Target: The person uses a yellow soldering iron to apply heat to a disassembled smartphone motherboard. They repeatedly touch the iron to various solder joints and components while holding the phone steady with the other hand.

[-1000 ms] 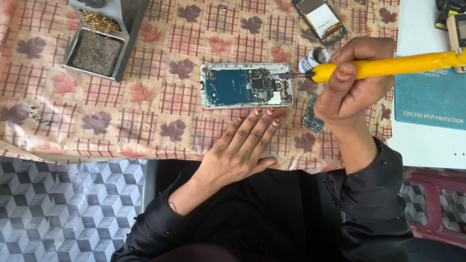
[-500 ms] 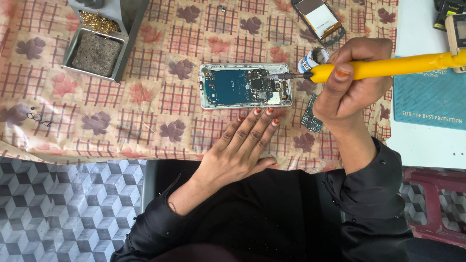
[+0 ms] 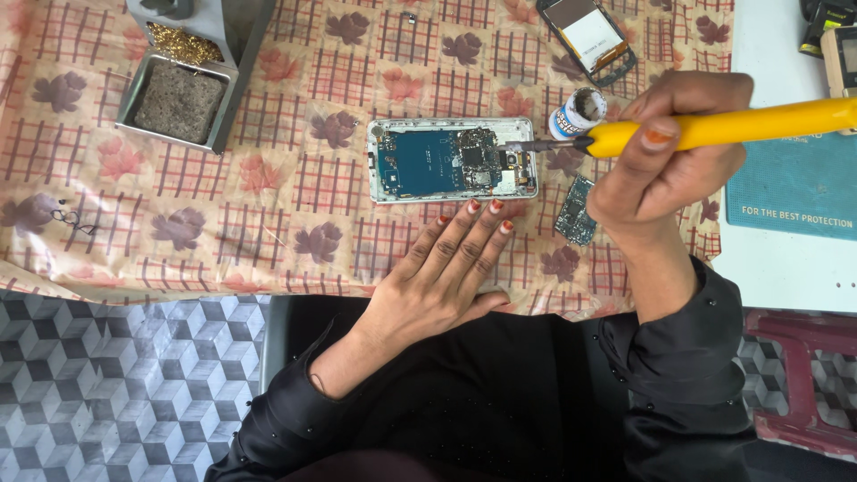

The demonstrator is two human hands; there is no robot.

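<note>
An opened phone [image 3: 453, 161] with a blue circuit board showing lies on the patterned tablecloth [image 3: 295, 178]. My right hand [image 3: 665, 161] grips a yellow-handled soldering iron [image 3: 714, 128]; its metal tip reaches the right end of the phone's board. My left hand [image 3: 442, 272] rests flat on the cloth just below the phone, fingers spread and fingertips near its lower edge, holding nothing.
A grey soldering stand [image 3: 183, 76] with a sponge and brass wool sits at top left. A small white pot [image 3: 578, 112] and a loose circuit board [image 3: 576, 210] lie right of the phone. Another phone part [image 3: 591, 36] lies at the top. A teal mat [image 3: 794, 183] covers the white table.
</note>
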